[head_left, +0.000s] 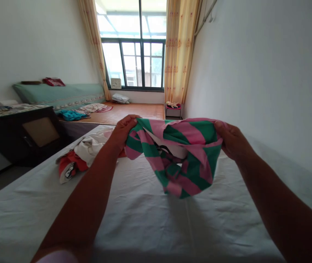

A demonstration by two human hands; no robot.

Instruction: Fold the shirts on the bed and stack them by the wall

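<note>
A: Legible text, brands, numbers?

B: None readable. Marks only, logged as follows.

A: Clock (pixel 115 83) by the window (pixel 131 62)?

B: Square, pale; dial marks present, numerals too small to read.

A: Red clothing (pixel 79 161) on the bed (pixel 139 208)?

B: Black-and-white print (pixel 69 171), partly folded; cannot be made out as letters.

A: Striped cloth (pixel 204 166)?

B: Black curved marking (pixel 164 149) on white, showing through the opening; partly hidden, cannot tell whether lettering.

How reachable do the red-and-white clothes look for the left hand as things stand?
Probably yes: the clothes lie close by, nothing visibly blocking, but the left hand would first have to release the striped cloth.
</note>
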